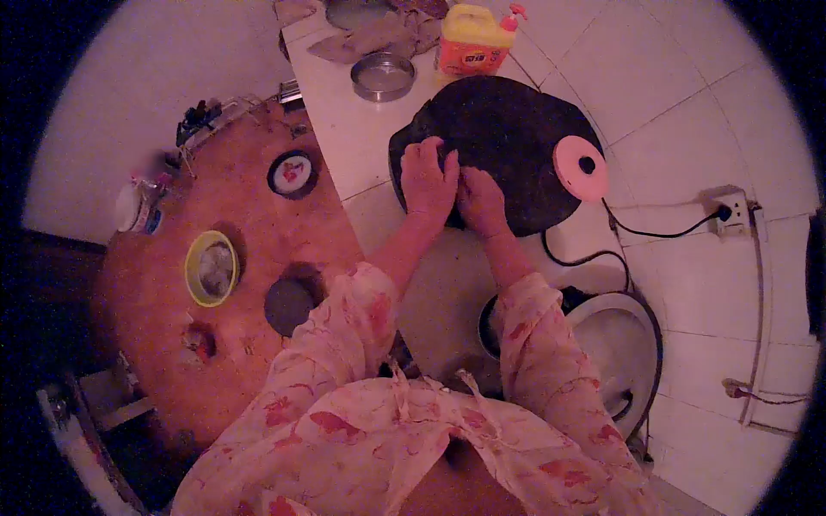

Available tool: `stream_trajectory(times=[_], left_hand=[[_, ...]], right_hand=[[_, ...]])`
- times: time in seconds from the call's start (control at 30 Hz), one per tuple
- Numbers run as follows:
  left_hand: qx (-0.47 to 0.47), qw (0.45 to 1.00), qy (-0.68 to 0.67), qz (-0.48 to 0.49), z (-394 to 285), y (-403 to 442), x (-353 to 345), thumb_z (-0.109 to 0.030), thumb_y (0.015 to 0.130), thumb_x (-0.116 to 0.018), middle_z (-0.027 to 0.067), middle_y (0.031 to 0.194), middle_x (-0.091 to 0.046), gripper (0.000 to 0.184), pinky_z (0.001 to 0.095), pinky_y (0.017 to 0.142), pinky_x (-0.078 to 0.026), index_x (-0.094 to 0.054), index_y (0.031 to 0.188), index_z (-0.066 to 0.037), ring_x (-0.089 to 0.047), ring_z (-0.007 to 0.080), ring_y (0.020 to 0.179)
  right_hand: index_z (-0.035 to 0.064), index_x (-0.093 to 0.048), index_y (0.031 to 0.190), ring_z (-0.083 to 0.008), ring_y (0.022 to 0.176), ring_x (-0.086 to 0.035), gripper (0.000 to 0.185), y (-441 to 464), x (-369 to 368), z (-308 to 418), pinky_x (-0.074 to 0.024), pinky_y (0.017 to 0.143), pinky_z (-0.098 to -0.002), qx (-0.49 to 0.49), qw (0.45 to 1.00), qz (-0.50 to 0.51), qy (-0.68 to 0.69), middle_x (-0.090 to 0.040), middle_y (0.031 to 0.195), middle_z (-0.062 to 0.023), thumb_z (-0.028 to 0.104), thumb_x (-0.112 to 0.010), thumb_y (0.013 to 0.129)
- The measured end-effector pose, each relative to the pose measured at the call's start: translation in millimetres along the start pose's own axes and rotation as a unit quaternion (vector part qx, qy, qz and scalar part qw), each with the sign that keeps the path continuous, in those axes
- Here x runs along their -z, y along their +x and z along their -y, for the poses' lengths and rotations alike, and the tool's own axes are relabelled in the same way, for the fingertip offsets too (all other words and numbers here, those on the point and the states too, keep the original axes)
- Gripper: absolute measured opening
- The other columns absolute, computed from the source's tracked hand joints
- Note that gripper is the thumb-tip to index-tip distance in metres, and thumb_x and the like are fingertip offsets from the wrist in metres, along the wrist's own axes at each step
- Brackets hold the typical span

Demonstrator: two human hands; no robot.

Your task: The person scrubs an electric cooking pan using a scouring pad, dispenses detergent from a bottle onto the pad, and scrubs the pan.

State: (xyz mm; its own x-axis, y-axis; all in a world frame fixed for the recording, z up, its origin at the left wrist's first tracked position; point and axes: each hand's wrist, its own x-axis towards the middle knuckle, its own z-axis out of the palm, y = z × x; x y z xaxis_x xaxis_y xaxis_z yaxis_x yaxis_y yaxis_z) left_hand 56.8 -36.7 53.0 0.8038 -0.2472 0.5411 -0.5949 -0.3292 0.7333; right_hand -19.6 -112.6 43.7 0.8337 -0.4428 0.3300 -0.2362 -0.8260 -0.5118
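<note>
My left hand (pixel 428 179) and my right hand (pixel 482 202) meet at the near left part of a large dark, roughly round board or mat (pixel 508 129). The fingers of both hands are curled in, with the left hand's fingertips near the dark edge. What they grip, if anything, is too dark and blurred to make out. A pink lid with a black knob (pixel 581 168) rests at the right side of the dark surface.
Behind stand a yellow-and-orange pump jug (pixel 473 43) and a round metal tin (pixel 383 77). A black cord runs to a wall socket (pixel 731 212). At right is a wide pan (pixel 611 344). The brown table (pixel 249 361) at left holds a yellow-rimmed bowl (pixel 191 279).
</note>
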Motion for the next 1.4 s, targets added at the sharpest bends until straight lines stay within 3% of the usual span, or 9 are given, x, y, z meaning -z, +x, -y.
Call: stream_trajectory(times=[0.07, 0.27, 0.43, 0.5, 0.73, 0.97, 1.03, 1.27, 1.4], left_hand=[[0.000, 0.997, 0.065, 0.038, 4, 5, -7, -0.020, 0.076, -0.056, 0.0158, 0.086, -0.050, 0.022, 0.0413, 0.073, -0.041, -0.050, 0.090, -0.005, -0.049, 0.0324, 0.084], [-0.047, 0.982, 0.174, 0.057, 4, 29, -23, -0.020, 0.079, -0.052, 0.0158, 0.082, -0.051, 0.016, 0.0425, 0.064, -0.044, -0.048, 0.080, -0.005, -0.052, 0.0338, 0.076], [-0.065, 0.970, 0.221, 0.078, 16, 40, -31, -0.023, 0.080, -0.051, 0.0156, 0.078, -0.054, 0.018, 0.0437, 0.062, -0.044, -0.049, 0.079, -0.005, -0.055, 0.0344, 0.073], [-0.023, 0.975, 0.212, 0.064, 20, 49, -34, -0.026, 0.080, -0.052, 0.0143, 0.076, -0.056, 0.020, 0.0444, 0.062, -0.044, -0.050, 0.079, -0.006, -0.056, 0.0340, 0.072], [-0.025, 0.974, 0.224, 0.040, 38, 86, -45, -0.025, 0.081, -0.050, 0.0155, 0.077, -0.057, 0.019, 0.0458, 0.061, -0.043, -0.051, 0.080, -0.005, -0.055, 0.0355, 0.071], [-0.150, 0.983, 0.090, 0.050, 18, 3, -8, -0.022, 0.082, -0.048, 0.0174, 0.074, -0.054, 0.018, 0.0453, 0.058, -0.042, -0.049, 0.080, -0.004, -0.054, 0.0359, 0.068], [-0.085, 0.975, 0.189, 0.074, 15, 31, -14, -0.022, 0.082, -0.048, 0.0168, 0.074, -0.055, 0.019, 0.0446, 0.058, -0.042, -0.049, 0.079, -0.004, -0.054, 0.0353, 0.068], [-0.048, 0.976, 0.189, 0.101, 28, 82, -41, -0.024, 0.082, -0.047, 0.0173, 0.078, -0.057, 0.021, 0.0452, 0.060, -0.043, -0.050, 0.077, -0.005, -0.055, 0.0357, 0.069], [-0.121, 0.981, 0.129, 0.082, 21, 9, -7, -0.024, 0.083, -0.046, 0.0178, 0.073, -0.055, 0.020, 0.0452, 0.056, -0.043, -0.050, 0.076, -0.005, -0.055, 0.0358, 0.066]], right_hand=[[0.0040, -0.054, 0.085, -0.0344, 0.073, -0.051, 0.016, -3, -2, -5, -0.0419, 0.064, -0.0418, 0.094, 0.993, -0.075, 0.003, -0.055, 0.077, -0.0153, 0.016, -0.052, 0.075], [0.0050, -0.049, 0.072, -0.0338, 0.067, -0.049, 0.015, -1, -5, -14, -0.0396, 0.059, -0.0427, 0.129, 0.990, -0.049, 0.018, -0.051, 0.070, -0.0144, 0.018, -0.056, 0.070], [0.0045, -0.049, 0.072, -0.0329, 0.073, -0.051, 0.019, 0, -7, -12, -0.0415, 0.063, -0.0431, 0.106, 0.993, -0.039, 0.015, -0.053, 0.074, -0.0138, 0.021, -0.058, 0.069], [0.0044, -0.048, 0.071, -0.0326, 0.071, -0.051, 0.019, 3, -7, -10, -0.0410, 0.062, -0.0420, 0.103, 0.994, -0.039, -0.003, -0.052, 0.073, -0.0128, 0.019, -0.060, 0.068], [0.0053, -0.047, 0.069, -0.0312, 0.071, -0.050, 0.022, -6, -7, -9, -0.0414, 0.061, -0.0418, 0.111, 0.993, -0.044, -0.007, -0.051, 0.071, -0.0116, 0.018, -0.064, 0.065], [0.0050, -0.046, 0.069, -0.0317, 0.067, -0.050, 0.021, -14, -10, -10, -0.0410, 0.059, -0.0417, 0.143, 0.986, -0.080, 0.007, -0.050, 0.069, -0.0116, 0.016, -0.064, 0.064], [0.0053, -0.047, 0.070, -0.0320, 0.068, -0.050, 0.021, -10, -9, -6, -0.0410, 0.060, -0.0425, 0.150, 0.985, -0.083, 0.001, -0.050, 0.069, -0.0122, 0.017, -0.063, 0.065], [0.0051, -0.048, 0.072, -0.0330, 0.070, -0.050, 0.020, -4, -9, -7, -0.0410, 0.061, -0.0436, 0.129, 0.990, -0.056, 0.006, -0.051, 0.072, -0.0136, 0.018, -0.062, 0.066], [0.0049, -0.048, 0.072, -0.0331, 0.071, -0.050, 0.021, -2, -11, -10, -0.0410, 0.061, -0.0437, 0.137, 0.989, -0.055, 0.021, -0.051, 0.073, -0.0139, 0.019, -0.062, 0.066]])
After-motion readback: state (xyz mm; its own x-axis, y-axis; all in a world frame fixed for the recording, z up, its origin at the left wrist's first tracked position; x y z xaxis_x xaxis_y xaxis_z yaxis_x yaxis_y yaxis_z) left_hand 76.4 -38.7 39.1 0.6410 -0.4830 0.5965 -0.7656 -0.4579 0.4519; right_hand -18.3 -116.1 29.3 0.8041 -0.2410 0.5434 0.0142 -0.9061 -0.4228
